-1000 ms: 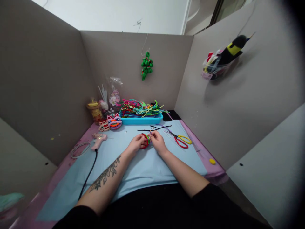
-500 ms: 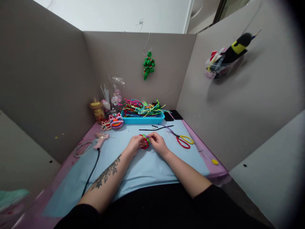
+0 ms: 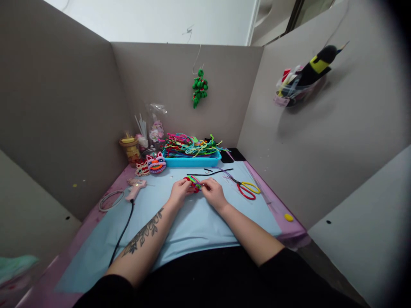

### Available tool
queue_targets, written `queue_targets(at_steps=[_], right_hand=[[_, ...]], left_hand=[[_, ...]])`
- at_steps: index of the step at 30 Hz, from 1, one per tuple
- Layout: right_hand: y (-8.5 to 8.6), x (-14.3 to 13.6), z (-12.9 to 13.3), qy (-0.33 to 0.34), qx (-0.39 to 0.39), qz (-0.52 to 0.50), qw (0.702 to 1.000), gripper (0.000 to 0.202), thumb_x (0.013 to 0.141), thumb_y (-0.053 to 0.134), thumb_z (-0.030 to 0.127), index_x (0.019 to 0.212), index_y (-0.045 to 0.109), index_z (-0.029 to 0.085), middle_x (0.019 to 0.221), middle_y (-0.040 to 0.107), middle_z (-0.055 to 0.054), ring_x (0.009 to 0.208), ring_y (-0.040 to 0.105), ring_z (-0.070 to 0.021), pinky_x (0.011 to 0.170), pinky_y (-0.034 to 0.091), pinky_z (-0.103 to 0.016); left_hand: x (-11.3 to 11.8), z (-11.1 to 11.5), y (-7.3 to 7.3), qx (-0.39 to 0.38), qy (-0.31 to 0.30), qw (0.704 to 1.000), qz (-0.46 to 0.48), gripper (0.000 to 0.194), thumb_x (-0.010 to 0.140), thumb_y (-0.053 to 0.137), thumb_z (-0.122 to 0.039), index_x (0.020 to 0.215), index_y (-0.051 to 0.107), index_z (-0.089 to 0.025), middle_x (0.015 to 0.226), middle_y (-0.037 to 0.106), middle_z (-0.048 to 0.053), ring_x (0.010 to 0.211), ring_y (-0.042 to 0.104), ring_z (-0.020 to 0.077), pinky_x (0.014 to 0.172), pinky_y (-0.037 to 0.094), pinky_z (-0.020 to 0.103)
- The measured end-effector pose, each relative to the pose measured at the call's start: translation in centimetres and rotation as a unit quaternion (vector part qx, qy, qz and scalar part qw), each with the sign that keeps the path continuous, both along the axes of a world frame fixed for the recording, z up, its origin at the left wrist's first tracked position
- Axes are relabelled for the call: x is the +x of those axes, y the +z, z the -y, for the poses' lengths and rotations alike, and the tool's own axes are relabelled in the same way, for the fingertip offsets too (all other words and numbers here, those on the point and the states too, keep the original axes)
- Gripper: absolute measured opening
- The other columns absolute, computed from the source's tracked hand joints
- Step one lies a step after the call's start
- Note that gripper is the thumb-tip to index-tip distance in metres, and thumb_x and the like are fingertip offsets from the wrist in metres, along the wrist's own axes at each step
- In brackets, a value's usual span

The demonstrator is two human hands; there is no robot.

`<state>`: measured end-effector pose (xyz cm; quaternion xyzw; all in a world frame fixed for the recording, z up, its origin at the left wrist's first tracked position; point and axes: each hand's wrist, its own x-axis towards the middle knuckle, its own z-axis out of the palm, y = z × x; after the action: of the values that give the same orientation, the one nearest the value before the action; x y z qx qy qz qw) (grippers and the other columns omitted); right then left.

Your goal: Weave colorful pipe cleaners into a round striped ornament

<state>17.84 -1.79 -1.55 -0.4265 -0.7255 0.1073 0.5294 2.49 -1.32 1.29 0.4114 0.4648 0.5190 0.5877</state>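
Between my hands is a small pipe-cleaner craft piece (image 3: 194, 183) in red, green and purple, held just above the blue cloth. My left hand (image 3: 181, 191) grips its left side, thumb and fingers closed on it. At its right side, my right hand (image 3: 212, 191) has its fingertips pinched together against the piece; any thin strand between them is too small to make out. Just beyond my hands lie black pipe cleaners (image 3: 208, 173). Scissors (image 3: 246, 188) with one red and one yellow handle rest to the right.
A blue tray (image 3: 192, 162) heaped with colourful pipe cleaners stands at the back. Left of it are two finished animal-face pieces (image 3: 156, 163) and a pink glue gun (image 3: 136, 189) with a black cord. Grey partitions (image 3: 180, 85) enclose the table. A yellow disc (image 3: 288, 217) lies at the right edge.
The craft piece has been turned and tilted in my hands, showing more of its green and purple strands. My right hand has shifted slightly, and its fingers are lower.
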Motion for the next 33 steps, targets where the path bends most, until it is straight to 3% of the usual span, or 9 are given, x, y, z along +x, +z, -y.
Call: queue_targets(at_steps=[4,9,13,17,23,29,33], right_hand=[[0.2,-0.1,0.3,-0.023,0.053,0.090,0.994,0.024,0.077,0.046,0.011,0.086,0.066,0.020,0.075,0.060,-0.005,0.077,0.053,-0.0198,0.075,0.044,-0.033],[0.8,-0.7,0.9,-0.019,0.080,0.179,0.981,0.026,0.083,0.043,0.012,0.091,0.066,0.020,0.081,0.059,-0.008,0.084,0.050,-0.0225,0.078,0.044,-0.036],[0.6,-0.7,0.7,-0.019,0.093,0.157,0.983,0.025,0.087,0.040,0.013,0.092,0.064,0.019,0.085,0.059,-0.009,0.086,0.050,-0.0220,0.079,0.044,-0.036],[0.3,-0.4,0.2,-0.032,0.092,0.081,0.992,0.017,0.087,0.044,0.017,0.093,0.060,0.019,0.084,0.060,-0.007,0.084,0.053,-0.0205,0.079,0.045,-0.035],[1.0,-0.1,0.6,-0.063,0.116,0.045,0.990,0.010,0.082,0.053,0.022,0.083,0.063,0.020,0.093,0.057,-0.009,0.093,0.051,-0.0224,0.086,0.043,-0.041],[1.0,-0.5,0.6,-0.095,0.111,0.092,0.985,0.018,0.079,0.052,0.015,0.084,0.068,0.022,0.112,0.055,-0.010,0.110,0.042,-0.0270,0.097,0.035,-0.048],[0.6,-0.6,0.2,-0.091,0.097,0.096,0.986,0.020,0.078,0.052,0.013,0.083,0.069,0.022,0.112,0.056,-0.009,0.110,0.041,-0.0269,0.097,0.035,-0.048]], left_hand=[[0.0,0.0,-0.1,0.002,0.001,1.000,0.007,0.016,0.060,0.063,-0.029,0.066,0.057,-0.015,0.059,0.062,0.000,0.055,0.061,0.0134,0.057,0.048,0.024],[0.2,0.0,-0.8,0.010,-0.045,0.999,-0.007,0.022,0.062,0.067,-0.033,0.065,0.053,-0.015,0.059,0.061,0.000,0.054,0.060,0.0122,0.056,0.047,0.023],[0.4,-0.1,-1.5,0.024,-0.100,0.995,-0.010,0.029,0.062,0.071,-0.038,0.066,0.055,-0.014,0.060,0.061,0.001,0.057,0.061,0.0132,0.060,0.048,0.025],[0.5,-0.1,-1.7,0.070,-0.175,0.982,0.011,0.032,0.057,0.076,-0.033,0.075,0.062,-0.012,0.071,0.066,0.004,0.066,0.062,0.0142,0.069,0.049,0.027],[0.1,-0.3,-1.3,0.077,-0.093,0.993,0.020,0.030,0.060,0.073,-0.037,0.072,0.059,-0.013,0.066,0.064,0.003,0.061,0.059,0.0132,0.064,0.047,0.026],[-0.6,-0.8,-1.6,0.095,-0.059,0.993,-0.025,0.021,0.059,0.072,-0.031,0.067,0.063,-0.014,0.055,0.054,-0.002,0.049,0.043,0.0083,0.050,0.032,0.021],[-0.5,-0.8,-1.6,0.110,-0.064,0.991,-0.036,0.015,0.057,0.070,-0.026,0.062,0.062,-0.014,0.054,0.053,-0.003,0.052,0.044,0.0100,0.055,0.034,0.023]])
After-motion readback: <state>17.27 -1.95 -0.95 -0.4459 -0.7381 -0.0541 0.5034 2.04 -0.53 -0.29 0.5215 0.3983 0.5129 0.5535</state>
